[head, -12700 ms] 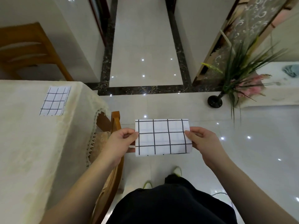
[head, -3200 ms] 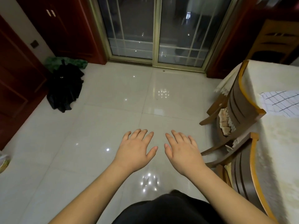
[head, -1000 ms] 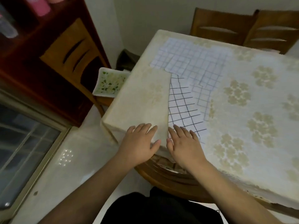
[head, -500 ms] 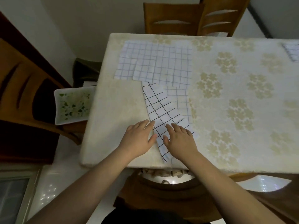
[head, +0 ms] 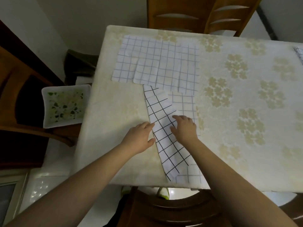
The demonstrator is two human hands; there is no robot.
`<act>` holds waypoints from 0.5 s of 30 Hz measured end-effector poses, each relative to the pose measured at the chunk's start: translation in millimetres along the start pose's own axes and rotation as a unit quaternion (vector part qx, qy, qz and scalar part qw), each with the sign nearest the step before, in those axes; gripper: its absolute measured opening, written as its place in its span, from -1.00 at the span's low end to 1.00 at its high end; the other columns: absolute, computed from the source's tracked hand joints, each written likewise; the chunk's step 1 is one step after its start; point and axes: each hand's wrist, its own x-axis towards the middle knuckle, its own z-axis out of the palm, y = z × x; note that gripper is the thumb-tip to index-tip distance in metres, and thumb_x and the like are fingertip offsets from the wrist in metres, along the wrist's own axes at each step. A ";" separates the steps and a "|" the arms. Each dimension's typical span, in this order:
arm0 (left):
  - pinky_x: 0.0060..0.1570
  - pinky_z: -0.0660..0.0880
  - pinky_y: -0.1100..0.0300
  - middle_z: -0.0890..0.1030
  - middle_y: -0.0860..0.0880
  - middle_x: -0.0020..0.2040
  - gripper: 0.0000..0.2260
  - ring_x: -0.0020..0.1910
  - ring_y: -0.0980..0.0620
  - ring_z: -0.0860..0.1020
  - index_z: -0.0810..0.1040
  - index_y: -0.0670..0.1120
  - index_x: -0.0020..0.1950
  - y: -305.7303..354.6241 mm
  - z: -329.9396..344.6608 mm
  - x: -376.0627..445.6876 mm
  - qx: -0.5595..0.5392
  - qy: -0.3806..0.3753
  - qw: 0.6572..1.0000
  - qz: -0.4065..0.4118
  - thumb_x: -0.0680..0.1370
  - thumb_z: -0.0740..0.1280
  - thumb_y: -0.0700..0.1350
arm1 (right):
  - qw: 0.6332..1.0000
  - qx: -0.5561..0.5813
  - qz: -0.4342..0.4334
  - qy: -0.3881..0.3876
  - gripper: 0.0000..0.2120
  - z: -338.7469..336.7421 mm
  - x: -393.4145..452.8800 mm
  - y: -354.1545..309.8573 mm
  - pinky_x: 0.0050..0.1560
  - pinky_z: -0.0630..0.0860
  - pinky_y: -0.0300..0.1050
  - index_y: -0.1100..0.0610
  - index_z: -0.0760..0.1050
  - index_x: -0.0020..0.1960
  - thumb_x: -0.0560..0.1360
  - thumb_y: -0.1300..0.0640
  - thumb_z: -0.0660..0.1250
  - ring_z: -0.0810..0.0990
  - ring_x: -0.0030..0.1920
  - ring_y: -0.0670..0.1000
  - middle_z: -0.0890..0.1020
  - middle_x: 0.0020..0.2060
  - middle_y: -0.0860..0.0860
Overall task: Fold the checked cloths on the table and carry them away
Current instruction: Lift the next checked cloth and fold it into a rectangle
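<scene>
A white cloth with bold black checks lies slanted on the table, reaching from the table's middle to its near edge. My left hand rests flat at the cloth's left edge, fingertips touching it. My right hand lies on the cloth's upper right part, fingers bent downward onto the fabric. Several paler blue-checked cloths overlap one another farther back, and another pale one lies partly under the bold cloth. A folded checked cloth peeks in at the far right edge.
The table has a cream flowered cover. Two wooden chairs stand at its far side and a dark wooden chair is tucked in below me. A white floral cushion sits on a chair to the left.
After carrying one folded cloth off, I have come back to the table with bare hands. In the last second both hands slid farther up the bold-checked cloth.
</scene>
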 end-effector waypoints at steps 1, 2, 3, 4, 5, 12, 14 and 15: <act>0.35 0.34 0.02 0.28 -0.04 0.52 -0.43 0.46 -0.03 0.30 0.15 -0.06 0.57 0.2 3.2 1.1 -0.013 0.000 1.000 -0.005 0.62 0.21 0.09 | 1.000 -0.009 -0.001 0.014 -0.52 0.7 9.7 3.3 0.32 0.27 0.05 0.01 0.35 0.46 0.56 0.05 0.29 0.34 0.37 0.15 0.42 0.39 0.07; 0.36 0.34 0.02 0.28 -0.03 0.52 -0.44 0.46 -0.03 0.30 0.16 -0.06 0.57 1.0 5.9 1.6 -0.026 0.002 1.000 -0.008 0.62 0.20 0.08 | 1.000 -0.007 0.002 0.023 -0.53 0.9 19.4 6.5 0.32 0.25 0.05 0.00 0.36 0.45 0.55 0.07 0.30 0.33 0.37 0.15 0.43 0.39 0.06; 0.37 0.33 0.02 0.28 -0.03 0.52 -0.45 0.47 -0.02 0.29 0.16 -0.06 0.57 1.9 8.5 1.4 -0.036 0.005 0.999 -0.009 0.62 0.19 0.07 | 1.000 -0.001 0.004 0.028 -0.55 0.7 28.9 9.5 0.32 0.25 0.05 -0.01 0.38 0.43 0.55 0.07 0.31 0.33 0.36 0.16 0.43 0.38 0.06; 0.38 0.32 0.01 0.28 -0.02 0.53 -0.46 0.47 -0.02 0.29 0.17 -0.06 0.57 2.9 11.0 0.7 -0.043 0.010 0.999 -0.008 0.63 0.19 0.07 | 0.999 -0.002 -0.004 0.034 -0.56 0.7 38.3 12.3 0.31 0.24 0.05 -0.02 0.41 0.41 0.54 0.07 0.32 0.34 0.35 0.16 0.44 0.36 0.06; 0.38 0.32 0.00 0.28 -0.02 0.53 -0.47 0.47 -0.01 0.29 0.18 -0.06 0.56 4.0 12.7 -0.6 -0.047 0.018 0.999 -0.005 0.63 0.18 0.07 | 0.999 -0.015 -0.027 0.041 -0.58 1.0 47.5 14.8 0.30 0.24 0.05 -0.01 0.44 0.39 0.53 0.08 0.34 0.35 0.33 0.16 0.46 0.34 0.06; 0.39 0.31 0.03 0.31 -0.03 0.51 -0.50 0.46 -0.01 0.30 0.21 -0.07 0.56 -1.4 16.1 -9.9 -0.048 0.048 0.998 -0.019 0.63 0.17 0.01 | 0.976 -0.138 -0.159 0.049 -0.77 0.2 89.8 23.6 0.16 0.23 0.00 0.03 0.56 0.18 0.53 0.08 0.31 0.41 0.20 0.16 0.54 0.17 0.06; 0.40 0.30 0.03 0.30 -0.04 0.52 -0.51 0.47 -0.01 0.29 0.21 -0.07 0.56 -3.7 16.1 -13.9 -0.051 0.048 0.997 -0.025 0.63 0.16 -0.04 | 0.972 -0.151 -0.169 0.054 -0.82 -1.6 94.5 26.3 0.13 0.24 0.00 0.05 0.59 0.10 0.54 0.07 0.30 0.41 0.15 0.17 0.55 0.11 0.07; 0.40 0.30 0.03 0.29 -0.04 0.52 -0.51 0.47 -0.02 0.29 0.21 -0.07 0.56 -4.4 16.4 -15.9 -0.052 0.048 0.997 -0.027 0.62 0.16 -0.07 | 0.970 -0.157 -0.176 0.058 -0.83 -2.3 95.6 28.1 0.12 0.24 0.01 0.07 0.60 0.07 0.54 0.08 0.30 0.42 0.14 0.17 0.55 0.09 0.08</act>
